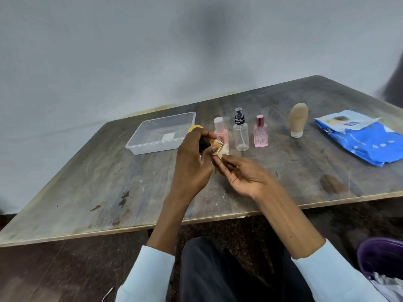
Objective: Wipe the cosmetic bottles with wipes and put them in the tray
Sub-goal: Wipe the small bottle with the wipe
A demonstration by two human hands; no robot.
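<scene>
My left hand grips a small amber bottle with a black cap, held above the table. My right hand pinches a crumpled white wipe against that bottle. Behind them stand a pink bottle with a white cap, a transparent spray bottle with a black nozzle and a pink bottle with a rose cap. A beige tube stands on its cap farther right. The clear plastic tray lies at the left with no bottles inside. A yellow round object peeks out behind my left hand.
A blue pack of wipes lies at the table's right side. The worn wooden table runs close to a pale wall at the back. My lap and a purple object sit below the front edge.
</scene>
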